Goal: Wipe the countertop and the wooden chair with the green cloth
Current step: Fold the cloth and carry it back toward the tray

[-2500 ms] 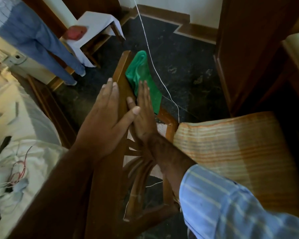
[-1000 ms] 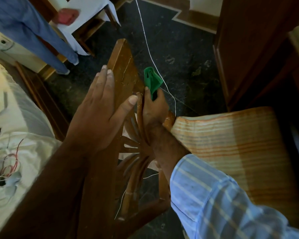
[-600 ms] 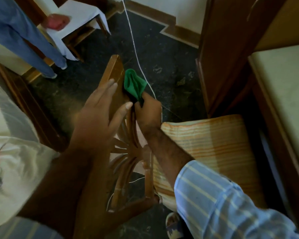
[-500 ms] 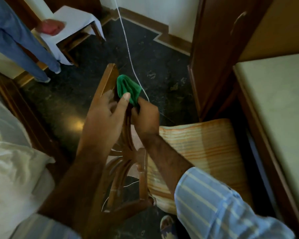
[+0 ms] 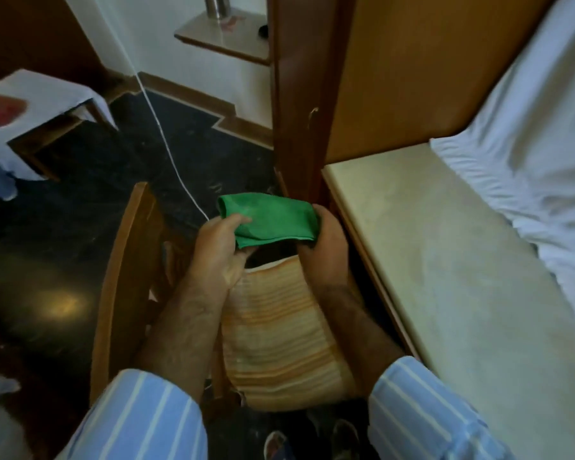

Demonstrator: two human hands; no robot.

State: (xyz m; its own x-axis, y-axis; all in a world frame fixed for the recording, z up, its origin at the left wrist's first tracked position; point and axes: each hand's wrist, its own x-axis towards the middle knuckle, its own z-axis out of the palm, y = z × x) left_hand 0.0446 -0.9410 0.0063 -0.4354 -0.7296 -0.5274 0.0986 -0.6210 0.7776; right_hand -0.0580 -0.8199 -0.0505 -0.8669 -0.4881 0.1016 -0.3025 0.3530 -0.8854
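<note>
- Two hands, centre frame, hold one green cloth (image 5: 269, 219) stretched between them, in the air above the chair.
- Left hand (image 5: 218, 249): fingers pinch the cloth's left end.
- Right hand (image 5: 326, 242): closed on the cloth's right end.
- Chair (image 5: 120, 277), lower left of centre: wooden, striped cushion (image 5: 279, 340) on seat, below both forearms.
- Countertop (image 5: 445, 260), right of frame: pale; white sheet (image 5: 528, 144) on its far right.
</note>
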